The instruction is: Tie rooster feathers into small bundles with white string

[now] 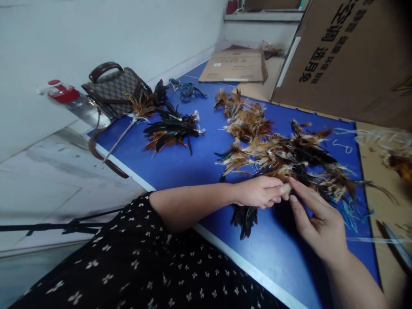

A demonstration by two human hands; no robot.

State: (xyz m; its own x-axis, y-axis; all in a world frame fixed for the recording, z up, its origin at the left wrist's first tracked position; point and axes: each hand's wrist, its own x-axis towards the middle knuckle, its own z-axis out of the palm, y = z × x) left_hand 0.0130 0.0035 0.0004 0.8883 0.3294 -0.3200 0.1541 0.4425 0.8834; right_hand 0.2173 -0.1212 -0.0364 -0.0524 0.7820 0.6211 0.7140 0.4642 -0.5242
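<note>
My left hand is closed around a feather bundle, with its dark feathers hanging out below the fist over the blue table. At the left thumb tip, my right hand has its thumb and fingers brought close in a pinch. Whatever lies between those fingertips is too small to make out. Just beyond both hands spreads a pile of brown and black feather bunches, many with pale tied ends.
Another dark feather bunch lies left of the pile. A feather-topped stick rests by a patterned handbag and a red-capped bottle. Blue strips lie behind. Cardboard stands at the back; scissors-like blades lie right.
</note>
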